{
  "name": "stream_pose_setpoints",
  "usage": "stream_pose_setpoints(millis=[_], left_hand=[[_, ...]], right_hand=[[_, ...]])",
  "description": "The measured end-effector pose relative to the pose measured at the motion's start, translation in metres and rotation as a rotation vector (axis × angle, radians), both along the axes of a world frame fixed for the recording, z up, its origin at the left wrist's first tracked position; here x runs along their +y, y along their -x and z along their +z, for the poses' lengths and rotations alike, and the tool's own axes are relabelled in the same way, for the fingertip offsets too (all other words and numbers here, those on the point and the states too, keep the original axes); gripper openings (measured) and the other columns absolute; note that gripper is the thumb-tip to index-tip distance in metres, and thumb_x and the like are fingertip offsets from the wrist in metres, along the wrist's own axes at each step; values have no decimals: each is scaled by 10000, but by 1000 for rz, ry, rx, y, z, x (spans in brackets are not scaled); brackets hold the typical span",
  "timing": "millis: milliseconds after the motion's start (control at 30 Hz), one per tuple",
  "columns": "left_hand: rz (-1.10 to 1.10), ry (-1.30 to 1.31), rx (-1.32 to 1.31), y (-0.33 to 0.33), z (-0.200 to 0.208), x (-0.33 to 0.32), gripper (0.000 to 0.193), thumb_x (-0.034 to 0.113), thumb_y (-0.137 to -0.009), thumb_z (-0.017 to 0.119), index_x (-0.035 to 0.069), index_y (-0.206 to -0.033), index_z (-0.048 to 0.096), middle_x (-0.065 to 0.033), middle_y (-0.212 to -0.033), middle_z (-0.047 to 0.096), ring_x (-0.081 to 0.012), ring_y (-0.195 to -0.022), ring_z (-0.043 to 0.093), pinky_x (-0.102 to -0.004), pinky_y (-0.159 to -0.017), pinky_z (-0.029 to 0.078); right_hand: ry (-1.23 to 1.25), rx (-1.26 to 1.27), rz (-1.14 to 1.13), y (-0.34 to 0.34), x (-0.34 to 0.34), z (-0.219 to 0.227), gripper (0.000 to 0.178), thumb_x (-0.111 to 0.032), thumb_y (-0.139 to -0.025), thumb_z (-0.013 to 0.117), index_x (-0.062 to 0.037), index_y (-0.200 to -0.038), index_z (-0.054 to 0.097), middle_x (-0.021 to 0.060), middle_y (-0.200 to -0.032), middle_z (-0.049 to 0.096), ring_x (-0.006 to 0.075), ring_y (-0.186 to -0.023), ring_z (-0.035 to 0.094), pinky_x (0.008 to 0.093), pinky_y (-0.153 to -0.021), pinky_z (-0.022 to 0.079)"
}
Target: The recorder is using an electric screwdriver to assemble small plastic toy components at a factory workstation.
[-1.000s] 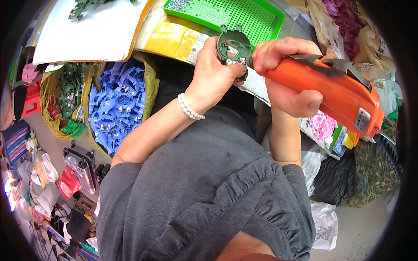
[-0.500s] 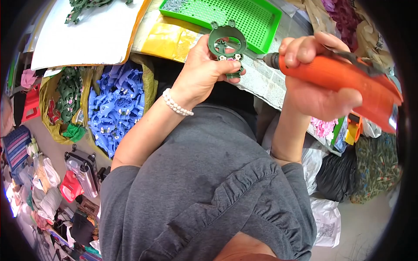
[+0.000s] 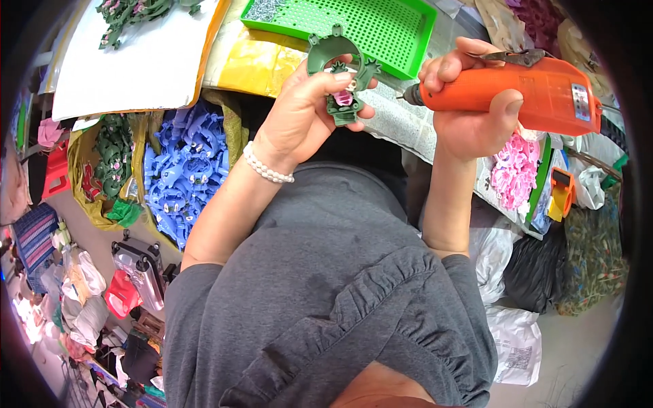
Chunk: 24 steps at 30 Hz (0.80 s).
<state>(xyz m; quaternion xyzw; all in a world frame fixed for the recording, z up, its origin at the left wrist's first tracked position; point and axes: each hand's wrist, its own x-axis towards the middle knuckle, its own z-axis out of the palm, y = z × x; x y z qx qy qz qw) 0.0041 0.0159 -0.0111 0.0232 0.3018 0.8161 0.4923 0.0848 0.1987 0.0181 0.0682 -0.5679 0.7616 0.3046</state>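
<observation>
My left hand [image 3: 299, 112], with a beaded bracelet at the wrist, is closed on a dark green plastic toy part [image 3: 332, 49]. The part has a round open frame with small knobs on top and a pink piece [image 3: 344, 98] set in its lower half. An orange electric screwdriver [image 3: 544, 95] lies across my right hand [image 3: 469, 132], gripped by the fingers, its thumb raised off the body. The driver's dark chuck and thin bit point left toward the green part, a short gap away from it.
Behind the hands is a green perforated tray [image 3: 425, 41] with small screws [image 3: 264, 9]. Green parts [image 3: 136, 20] lie on a white board [image 3: 136, 75] at left. Sacks of green parts [image 3: 114, 146] and blue parts [image 3: 187, 170] stand below; pink pieces [image 3: 515, 166] lie at right.
The green part has turned in my left hand, so its pink piece shows more, and that hand has shifted slightly left. The screwdriver has moved left and is more level.
</observation>
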Motion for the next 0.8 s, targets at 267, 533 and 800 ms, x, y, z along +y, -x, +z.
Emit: stream_pose_setpoints(millis=[267,533,800], left_hand=[[-80,-184,-129,5,-15,-4,426,186,-875,465,-2,-1256,430,-258,-1114,548,-237,-733,610,-292,-520,535],[-88,-205,-170,6,-14,-3,464,174,-835,488,-3,-1261,437,-268,-1106,547,-234,-656,548,-280,-470,494],[-109,-346,-225,9,-18,-2,464,118,-721,511,23,-1174,487,-275,-1022,543,-314,-574,559,-342,-481,502]], right_hand=[[9,-59,-54,-2,-3,-2,722,-621,-825,476,38,-1119,506,77,-804,555,173,-674,515,334,-657,417],[23,-118,-83,-2,-10,-6,713,-613,-810,501,39,-1100,514,77,-789,550,176,-649,520,330,-638,432],[-5,-151,-129,-1,-14,-10,687,-593,-813,505,33,-1096,512,83,-783,549,170,-646,530,337,-654,452]])
